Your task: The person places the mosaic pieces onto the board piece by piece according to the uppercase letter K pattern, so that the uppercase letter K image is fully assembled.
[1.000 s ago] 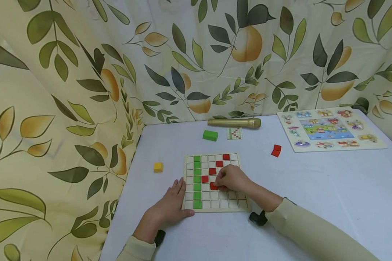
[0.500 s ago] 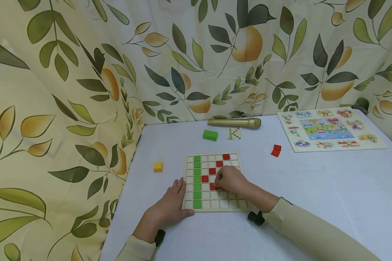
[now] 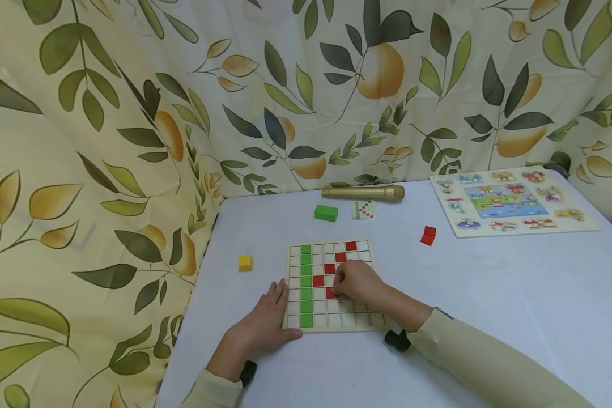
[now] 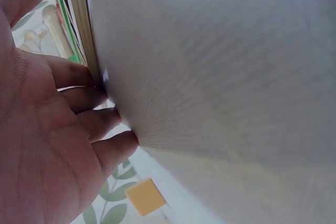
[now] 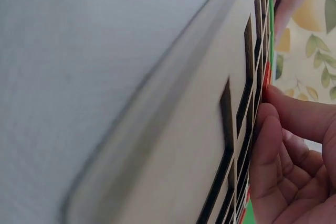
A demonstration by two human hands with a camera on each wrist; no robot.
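Observation:
A wooden grid board (image 3: 294, 320) lies on the table, with a column of green tiles (image 3: 306, 282) and a diagonal of red tiles (image 3: 329, 268) set in its cells. My right hand (image 3: 359, 281) is over the board's middle, thumb and fingertips on a red tile (image 3: 330, 293) at a cell. In the right wrist view, the thumb (image 5: 302, 111) meets that tile's red edge (image 5: 266, 74) and the other fingers curl. Flat at the board's left edge (image 4: 84, 19) rests my left hand (image 3: 266, 320), fingers extended and thumb along the front corner.
Left of the board sits a yellow block (image 3: 245, 263). Behind it are a green block (image 3: 326, 213), a small pattern card (image 3: 364, 210) and a gold microphone (image 3: 364, 193). Two loose red tiles (image 3: 428, 236) lie right. A picture puzzle board (image 3: 520, 228) stands at the back right.
The right hand has shifted slightly left and down with the red tile at its cell. The head view has moved slightly. The left hand keeps its place by the board.

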